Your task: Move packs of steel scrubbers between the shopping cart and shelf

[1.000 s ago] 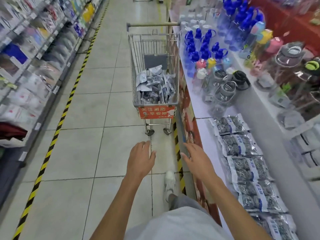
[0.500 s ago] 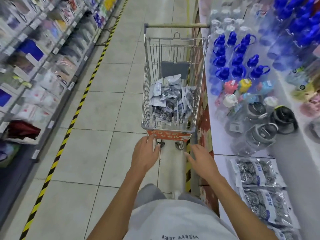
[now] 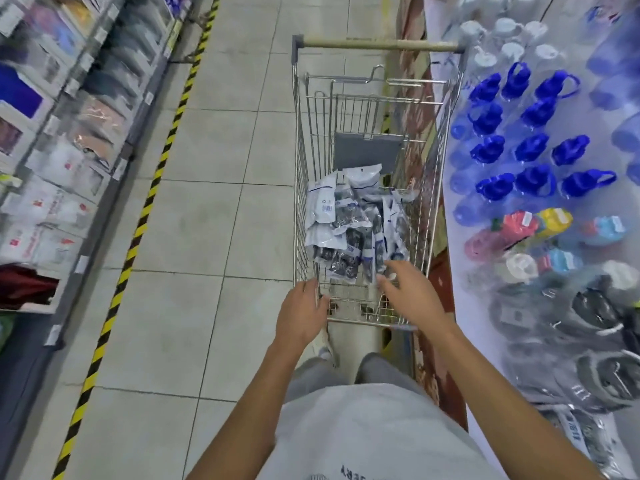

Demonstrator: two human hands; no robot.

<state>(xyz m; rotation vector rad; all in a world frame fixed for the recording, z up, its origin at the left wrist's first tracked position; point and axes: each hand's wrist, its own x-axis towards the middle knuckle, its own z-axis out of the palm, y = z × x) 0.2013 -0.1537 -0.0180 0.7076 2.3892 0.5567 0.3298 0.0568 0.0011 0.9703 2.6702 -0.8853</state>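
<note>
Left hand (image 3: 303, 315): open, at near left rim of shopping cart (image 3: 299, 188).
Right hand (image 3: 412, 294): open, empty, above the scrubber packs (image 3: 349, 225).
Shelf (image 3: 460, 244): beside cart.

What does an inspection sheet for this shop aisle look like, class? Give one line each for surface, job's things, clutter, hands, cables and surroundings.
Surface: pale tiled floor with a yellow-and-black striped line.
Job's things: silver wire shopping cart holding a heap of clear-and-white steel scrubber packs; one more pack on the white shelf.
Clutter: blue-lidded clear bottles, coloured cups, dark-lidded jars.
Hands: left hand at the cart's near rim; right hand open over the packs.
Cables: nothing seen.
Surroundings: blurred packaged goods on left racks.
</note>
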